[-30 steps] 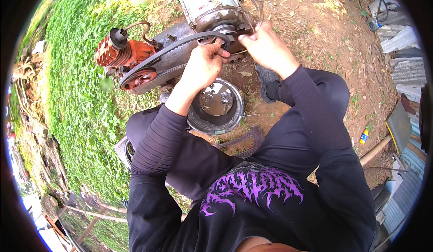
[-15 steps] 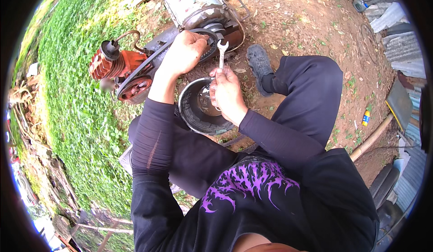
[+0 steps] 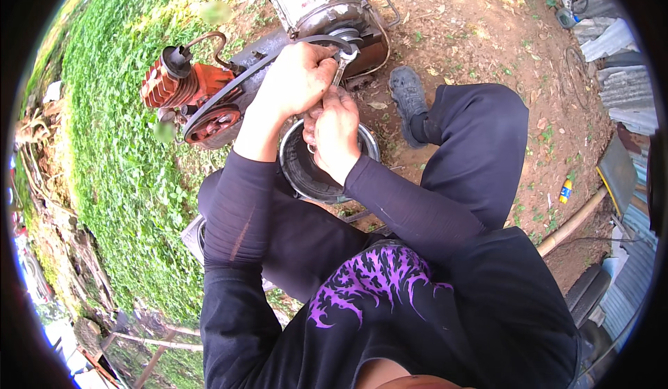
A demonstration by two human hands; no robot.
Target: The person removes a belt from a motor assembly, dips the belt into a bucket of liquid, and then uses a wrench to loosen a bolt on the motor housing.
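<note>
My right hand [image 3: 335,128] is closed around the shaft of a metal combination wrench [image 3: 346,58], whose open end points up toward the motor's pulley [image 3: 342,35]. My left hand [image 3: 300,77] is closed at the black drive belt [image 3: 240,86], just left of the wrench head; its fingertips are partly hidden. The belt runs down to a red pulley wheel [image 3: 214,126] beside an orange finned compressor head [image 3: 167,83]. Above my hands lies a worn silver electric motor [image 3: 313,3]. Under my right hand stands a dark round bucket [image 3: 316,180] with a pale rim.
My shoe [image 3: 407,97] rests on bare soil right of the bucket. Grass [image 3: 118,145] spreads to the left. Off to the right are a small yellow bottle [image 3: 566,191], a pole [image 3: 574,220], corrugated sheets [image 3: 621,86] and tyres [image 3: 583,293].
The wrench has moved up to the motor's pulley and tilted. My right hand has come closer to my left, which stays at the belt. The view has shifted slightly.
</note>
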